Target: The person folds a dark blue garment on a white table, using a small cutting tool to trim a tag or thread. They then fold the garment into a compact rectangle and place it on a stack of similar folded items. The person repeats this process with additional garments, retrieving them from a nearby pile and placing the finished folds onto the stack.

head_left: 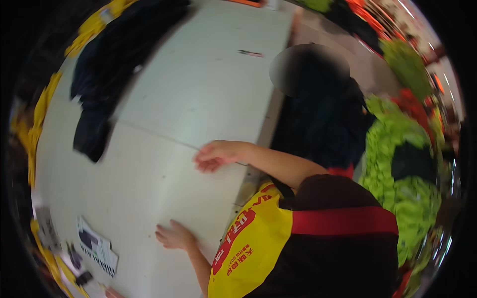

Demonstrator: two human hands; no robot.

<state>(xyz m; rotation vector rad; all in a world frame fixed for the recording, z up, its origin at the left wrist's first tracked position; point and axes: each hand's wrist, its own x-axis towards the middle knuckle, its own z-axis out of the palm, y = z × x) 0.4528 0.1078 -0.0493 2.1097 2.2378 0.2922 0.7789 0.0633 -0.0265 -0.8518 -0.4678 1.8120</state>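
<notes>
My right hand hovers over the pale table, its fingers loosely curled and apart, holding nothing. Lower down, my left hand is close above or on the tabletop; I cannot tell if it touches. Its fingers are spread, with nothing in them. My yellow apron with red lettering hangs against the table's near edge. Left of my hands lies a dark garment pile, one narrow part reaching toward me. A flat white printed piece with a dark patch rests at the lower left. Motion blurs the picture somewhat.
A co-worker in dark clothes is beside the table, beyond my right arm. A thin red-and-black pen-like thing lies farther up the tabletop. Lime-green garments are heaped on the right. Yellow cloth borders the table's left edge.
</notes>
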